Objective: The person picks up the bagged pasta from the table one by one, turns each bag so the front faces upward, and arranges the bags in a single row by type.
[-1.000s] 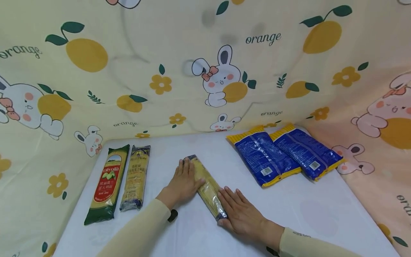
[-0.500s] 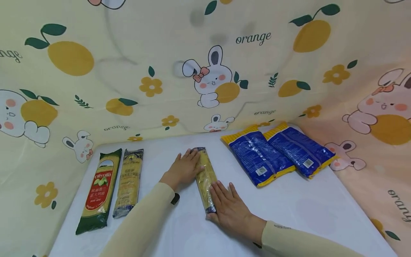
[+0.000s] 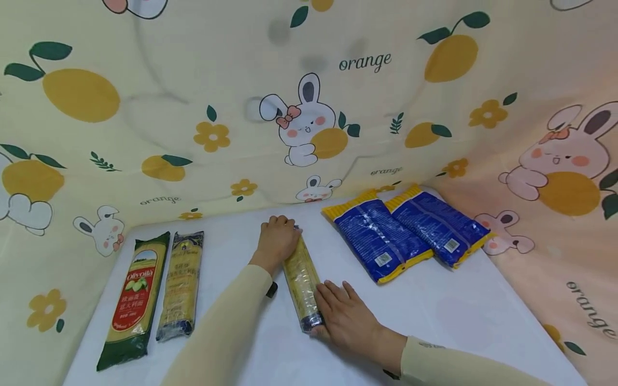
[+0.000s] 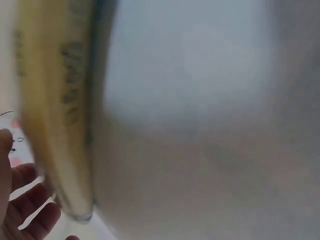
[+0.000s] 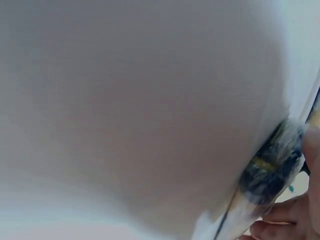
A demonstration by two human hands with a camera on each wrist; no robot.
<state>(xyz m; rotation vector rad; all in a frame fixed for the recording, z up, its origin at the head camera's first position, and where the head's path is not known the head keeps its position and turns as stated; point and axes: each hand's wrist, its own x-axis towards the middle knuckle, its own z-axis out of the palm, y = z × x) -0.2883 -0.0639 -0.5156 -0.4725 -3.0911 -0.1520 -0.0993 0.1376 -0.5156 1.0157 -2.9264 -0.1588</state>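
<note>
A long clear packet of yellow spaghetti (image 3: 301, 279) lies on the white table (image 3: 449, 316), pointing away from me. My left hand (image 3: 279, 238) sits over its far end with the fingers curled round it. My right hand (image 3: 340, 316) rests flat against the near end, fingers straight, beside the dark seal. The left wrist view is blurred and shows the yellow packet (image 4: 55, 125) close up, with fingertips (image 4: 22, 200) at the lower left. In the right wrist view, the packet's dark end (image 5: 272, 170) lies against white table, with fingers (image 5: 290, 217) below it.
A green Olivoila pasta packet (image 3: 132, 300) and a clear yellow one (image 3: 181, 281) lie side by side at the left. Two blue packets with yellow ends (image 3: 376, 241) (image 3: 439, 225) lie at the back right. Printed cloth (image 3: 309, 107) walls the table's back and sides.
The spaghetti packet has turned from a slant to nearly straight away from me. My left hand has slid from its side to its far end and curled. My right hand stays at the near end.
</note>
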